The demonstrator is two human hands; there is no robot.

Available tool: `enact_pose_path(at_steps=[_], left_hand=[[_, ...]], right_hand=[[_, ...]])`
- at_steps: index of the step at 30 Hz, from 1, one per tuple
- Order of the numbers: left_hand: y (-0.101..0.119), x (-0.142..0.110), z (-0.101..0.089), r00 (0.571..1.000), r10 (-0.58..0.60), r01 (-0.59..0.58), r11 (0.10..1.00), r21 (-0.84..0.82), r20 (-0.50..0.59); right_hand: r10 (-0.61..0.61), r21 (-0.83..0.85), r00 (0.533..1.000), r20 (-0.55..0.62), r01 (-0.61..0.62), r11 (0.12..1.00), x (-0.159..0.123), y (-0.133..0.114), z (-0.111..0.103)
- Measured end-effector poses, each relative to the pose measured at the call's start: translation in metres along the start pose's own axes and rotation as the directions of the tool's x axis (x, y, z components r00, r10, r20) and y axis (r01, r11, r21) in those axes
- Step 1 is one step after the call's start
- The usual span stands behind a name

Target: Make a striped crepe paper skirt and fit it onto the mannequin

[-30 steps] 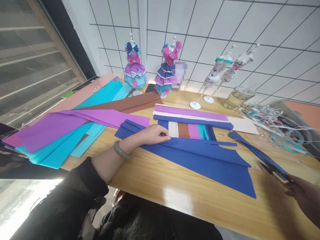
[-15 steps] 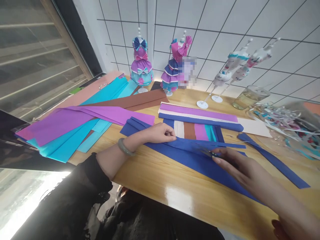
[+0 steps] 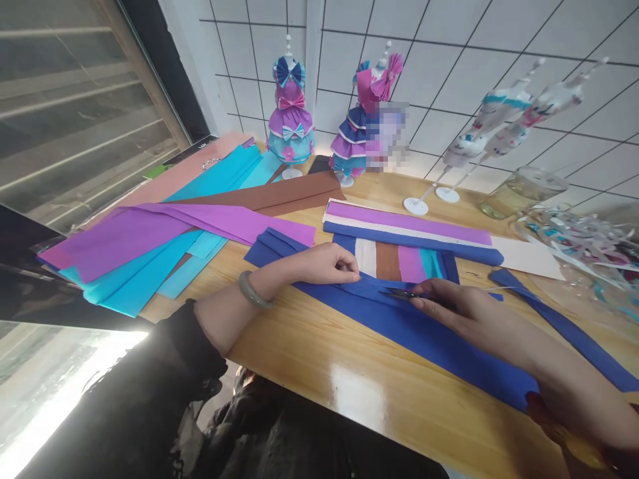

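Observation:
A long blue crepe paper strip (image 3: 429,332) lies slantwise across the table in front of me. My left hand (image 3: 333,264) is closed, pinching the strip's upper edge between thumb and fingers. My right hand (image 3: 452,303) grips a small pair of scissors (image 3: 399,293), whose dark blades point left toward my left hand. The blades lie against the blue paper along its upper part; a narrow cut strip there is partly hidden behind my right hand. The finger loops of the scissors are covered by my fingers.
Purple crepe paper (image 3: 134,236), turquoise paper (image 3: 124,293) and brown paper (image 3: 279,193) overlap at the left. Behind stand two dressed mannequins (image 3: 292,126), bare-stemmed mannequins (image 3: 464,150) and a glass jar (image 3: 522,193). Ribbon scraps (image 3: 594,246) pile up at the right, near another blue strip (image 3: 574,332).
My right hand has moved left with the scissors, bringing the blades closer to my left hand along the blue paper. My left hand keeps its pinch. The view has shifted slightly.

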State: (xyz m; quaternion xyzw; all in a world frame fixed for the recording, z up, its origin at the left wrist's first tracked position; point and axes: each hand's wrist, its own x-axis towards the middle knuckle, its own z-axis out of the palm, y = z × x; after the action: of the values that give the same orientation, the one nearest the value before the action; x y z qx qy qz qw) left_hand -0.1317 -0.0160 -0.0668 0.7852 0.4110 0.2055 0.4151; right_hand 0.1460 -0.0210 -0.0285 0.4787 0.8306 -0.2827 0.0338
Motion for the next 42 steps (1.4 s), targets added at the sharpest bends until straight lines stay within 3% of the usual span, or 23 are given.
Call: enact_pose_path(at_steps=[12, 28, 42], left_hand=[[0.000, 0.001, -0.001, 0.999, -0.024, 0.025, 1.000, -0.013, 0.020], [-0.006, 0.003, 0.000, 0.999, -0.003, 0.003, 1.000, 0.006, 0.032], [-0.008, 0.003, 0.000, 0.999, 0.010, -0.009, 1.000, -0.023, 0.037]], right_hand=[[-0.103, 0.128, 0.994, 0.035, 0.098, 0.987, 0.021, 0.002, -0.001], [-0.095, 0.183, 0.988, 0.119, 0.072, 0.980, 0.026, 0.000, 0.000], [-0.098, 0.172, 0.990, 0.099, 0.080, 0.982, 0.025, -0.008, 0.003]])
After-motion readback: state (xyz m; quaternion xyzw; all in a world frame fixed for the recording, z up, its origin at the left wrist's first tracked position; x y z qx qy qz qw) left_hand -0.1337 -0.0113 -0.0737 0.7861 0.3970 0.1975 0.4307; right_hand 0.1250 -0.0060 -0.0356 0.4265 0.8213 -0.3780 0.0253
